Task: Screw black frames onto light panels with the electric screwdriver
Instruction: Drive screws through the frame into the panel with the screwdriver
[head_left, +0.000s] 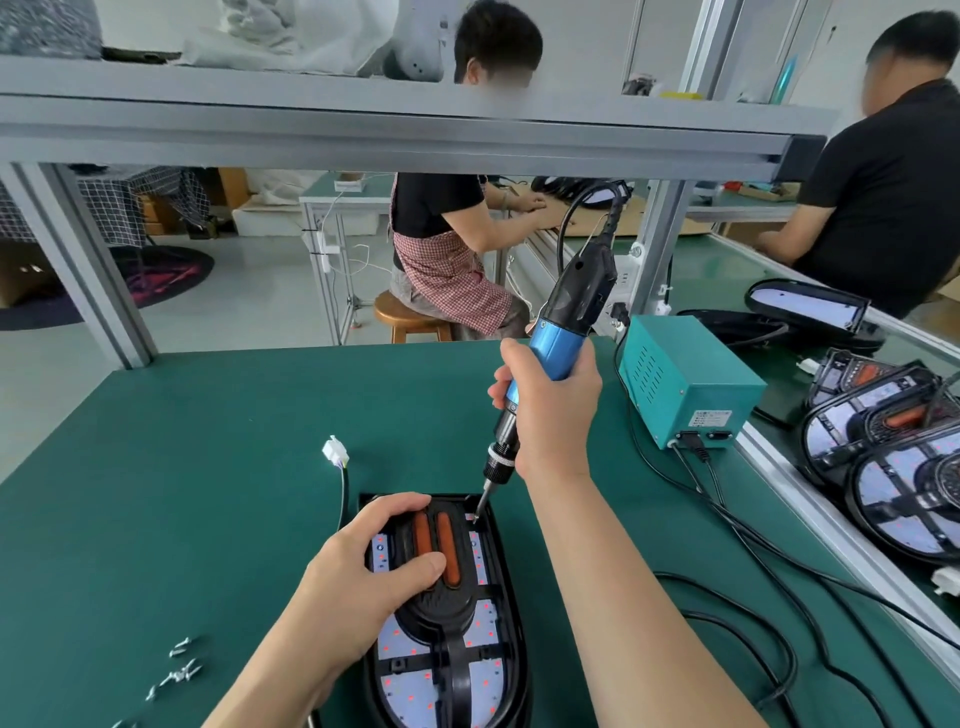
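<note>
I am wrapping my right grip (556, 410) round the screwdriver (558, 338), its tip touching the light panel (488, 639) just below; my left grip (363, 571) is clasping the black frame (441, 605) onto it, on the bench (208, 467).

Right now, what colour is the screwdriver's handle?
Blue on the electric screwdriver, clear in the head view.

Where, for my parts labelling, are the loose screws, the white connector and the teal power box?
loose screws (184, 671), head view, one screw mid-cluster
white connector (335, 449), head view, its plastic housing
teal power box (693, 358), head view, its top face
</note>
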